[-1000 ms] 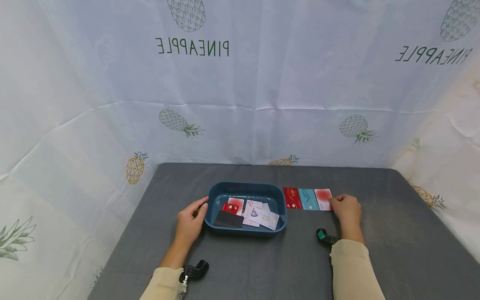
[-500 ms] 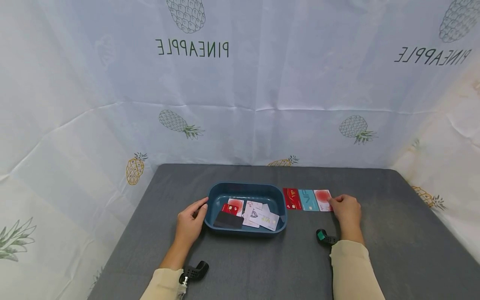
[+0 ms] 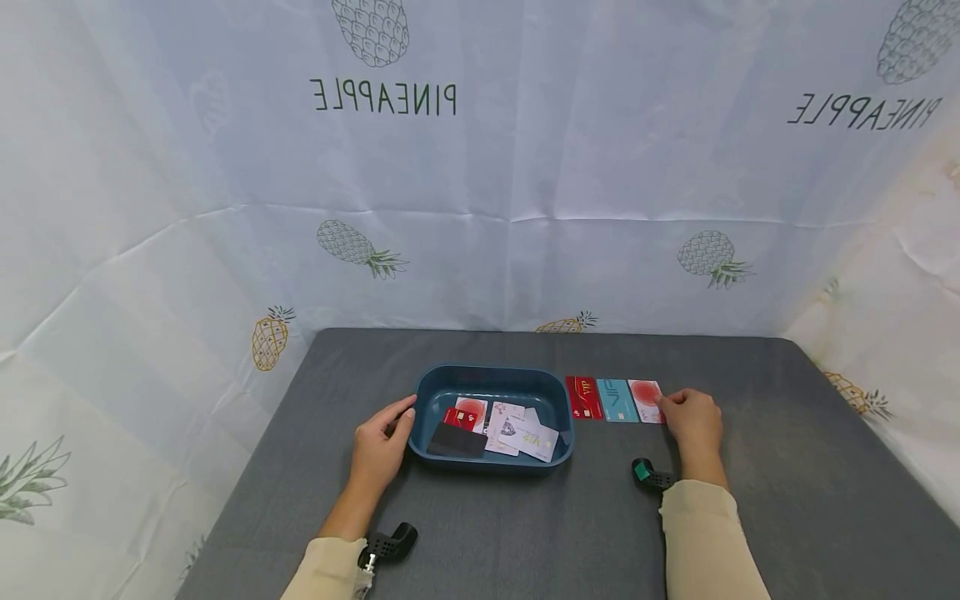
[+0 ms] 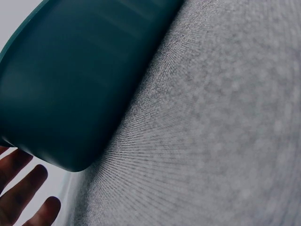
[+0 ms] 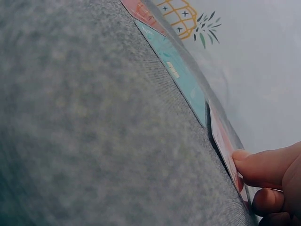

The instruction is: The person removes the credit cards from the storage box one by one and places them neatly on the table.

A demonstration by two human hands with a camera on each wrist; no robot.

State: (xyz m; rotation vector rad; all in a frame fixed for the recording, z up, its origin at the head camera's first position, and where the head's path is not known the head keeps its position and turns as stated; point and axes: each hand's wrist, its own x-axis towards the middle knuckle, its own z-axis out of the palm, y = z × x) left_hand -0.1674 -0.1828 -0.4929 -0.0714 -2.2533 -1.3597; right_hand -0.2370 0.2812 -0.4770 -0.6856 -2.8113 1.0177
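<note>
In the head view my left hand (image 3: 377, 450) rests at the left end of a dark blue plastic tray (image 3: 495, 375), fingertips touching its rim. The left wrist view shows the fingers (image 4: 21, 195) spread and fairly straight beside the tray's outer wall (image 4: 61, 94). My right hand (image 3: 693, 425) pinches the right edge of a white card with a red circle (image 3: 645, 400), the thumb lying on top in the right wrist view. That card ends a row of three, beside a light blue VIP card (image 3: 617, 400) and a red VIP card (image 3: 584, 397).
Inside the tray lie a black card (image 3: 456, 440), a red card (image 3: 460, 418), a white VIP card (image 3: 531, 437) and several other overlapping cards. The tray and the row stand on a grey cloth-covered table (image 3: 525, 533). A pineapple-print curtain (image 3: 480, 267) hangs behind.
</note>
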